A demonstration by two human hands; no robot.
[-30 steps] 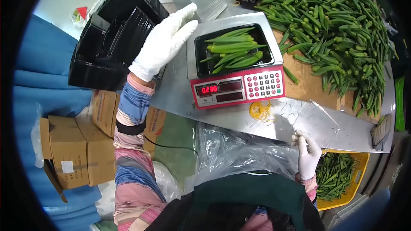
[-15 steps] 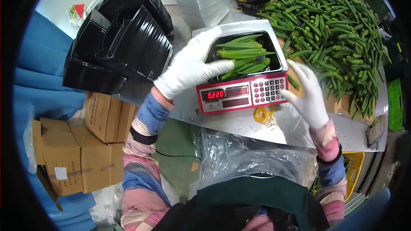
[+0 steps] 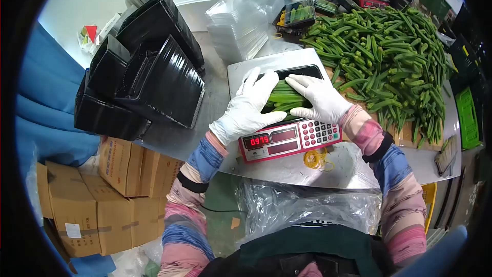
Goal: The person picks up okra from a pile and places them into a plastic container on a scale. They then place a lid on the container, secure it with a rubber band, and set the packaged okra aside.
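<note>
A black tray [image 3: 299, 71] of green okra [image 3: 285, 95] sits on a red and silver scale [image 3: 271, 150] whose display reads 0.975. My left hand [image 3: 249, 103], in a white glove, lies over the tray's left side with its fingers apart, touching the okra. From the right, my gloved right hand [image 3: 320, 98] rests on the okra and the tray's right side, its fingers spread. Both hands cover parts of the tray. Yellow rubber bands [image 3: 318, 159] lie just in front of the scale.
A large okra pile [image 3: 384, 61] covers the table's right. Stacked black trays [image 3: 159, 82] stand at left, clear plastic lids [image 3: 238, 25] and a white bin [image 3: 192, 7] behind. Cardboard boxes [image 3: 77, 210] are at lower left; a green crate [image 3: 466, 118] is at far right.
My right hand has moved left onto the okra, and my left hand presses over the tray's left side. The display went from 0.220 to 0.975. The camera view has tilted up.
</note>
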